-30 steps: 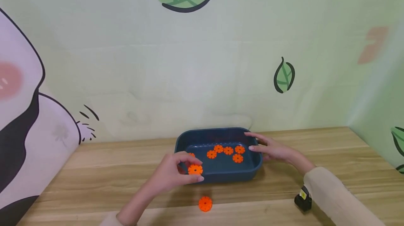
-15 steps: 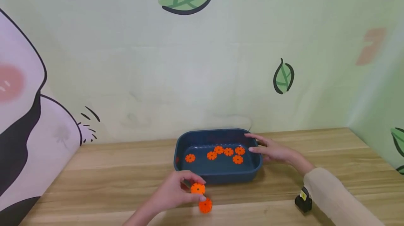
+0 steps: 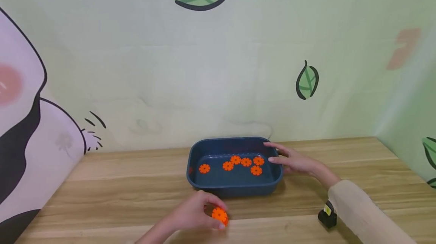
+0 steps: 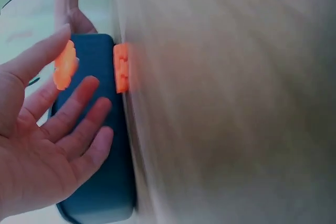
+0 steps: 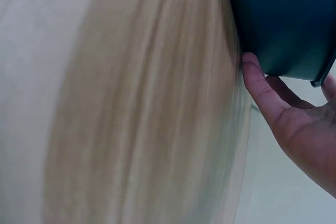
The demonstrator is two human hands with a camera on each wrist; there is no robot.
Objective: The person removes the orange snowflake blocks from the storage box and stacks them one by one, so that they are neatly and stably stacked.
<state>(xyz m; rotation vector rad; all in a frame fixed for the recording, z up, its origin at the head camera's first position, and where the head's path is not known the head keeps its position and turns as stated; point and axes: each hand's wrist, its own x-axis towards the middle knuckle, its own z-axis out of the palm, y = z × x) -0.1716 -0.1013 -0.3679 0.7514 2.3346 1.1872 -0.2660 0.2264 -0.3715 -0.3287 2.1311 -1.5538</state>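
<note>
My left hand (image 3: pixel 195 213) pinches a notched orange plastic disc (image 3: pixel 219 213) between thumb and fingertips, in front of the bin's near left side. Right behind the held disc in the head view, another orange disc (image 4: pixel 121 68) lies on the table; the left wrist view shows a gap between the two. Several matching discs (image 3: pixel 228 165) lie flat on the floor of a dark blue plastic bin (image 3: pixel 235 191). At the bin's right end, my right hand (image 3: pixel 298 160) grips the wall, thumb over the rim and other fingers (image 5: pixel 262 90) against the outside.
A small black object with a yellow label (image 3: pixel 327 215) sits on the wooden table (image 3: pixel 136 183) beside the right sleeve (image 3: pixel 364 210). Behind the bin rises a pale green wall covering (image 3: pixel 218 85) printed with leaves and a cartoon figure.
My left hand has drawn the pinched disc from over the bin's near rim toward the front, down to the disc on the table. The right hand holds its place on the bin.
</note>
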